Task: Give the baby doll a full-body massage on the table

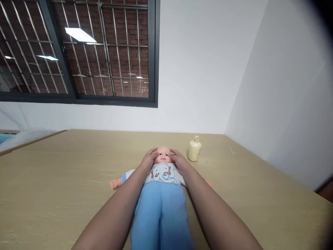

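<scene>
A baby doll (162,208) lies on its back on the wooden table, its head away from me. It wears light blue trousers and a pale top with an elephant on the chest. My left hand (149,160) rests against the left side of the doll's head (163,156), fingers stretched along the temple. On the opposite side my right hand (180,161) touches the face the same way, fingers extended. Both hands are open and lie on the doll without closing round it. My forearms pass over its arms and partly hide them.
A cream pump bottle (194,150) stands on the table (65,173) to the right, beyond my right hand. A small pale bit (206,160) and a thin strand (232,150) lie near it. Behind are a white wall (192,69) and a barred window (111,52).
</scene>
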A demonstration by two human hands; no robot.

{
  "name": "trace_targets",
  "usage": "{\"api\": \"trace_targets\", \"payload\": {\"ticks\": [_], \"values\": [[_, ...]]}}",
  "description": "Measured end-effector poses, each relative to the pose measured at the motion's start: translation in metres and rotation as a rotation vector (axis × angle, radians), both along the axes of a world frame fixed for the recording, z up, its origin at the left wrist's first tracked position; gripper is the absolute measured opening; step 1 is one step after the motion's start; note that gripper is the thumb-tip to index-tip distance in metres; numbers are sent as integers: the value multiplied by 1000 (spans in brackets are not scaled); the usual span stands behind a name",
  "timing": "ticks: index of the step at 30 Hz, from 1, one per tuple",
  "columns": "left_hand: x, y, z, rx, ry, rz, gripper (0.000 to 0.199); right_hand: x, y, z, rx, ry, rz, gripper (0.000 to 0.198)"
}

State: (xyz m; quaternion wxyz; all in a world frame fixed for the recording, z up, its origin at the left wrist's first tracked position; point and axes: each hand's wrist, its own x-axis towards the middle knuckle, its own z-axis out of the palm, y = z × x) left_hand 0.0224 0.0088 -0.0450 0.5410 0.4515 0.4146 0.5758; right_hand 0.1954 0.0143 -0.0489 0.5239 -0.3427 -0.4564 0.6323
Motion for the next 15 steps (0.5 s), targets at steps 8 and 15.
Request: {"api": "trace_targets", "payload": {"ticks": [8,15], "values": [[6,-8,8,80,276,109,56,-7,5,-4,142,-380,-194,55],[4,-3,5,46,348,154,44,-8,8,-6,66,-362,-213,46]]}}
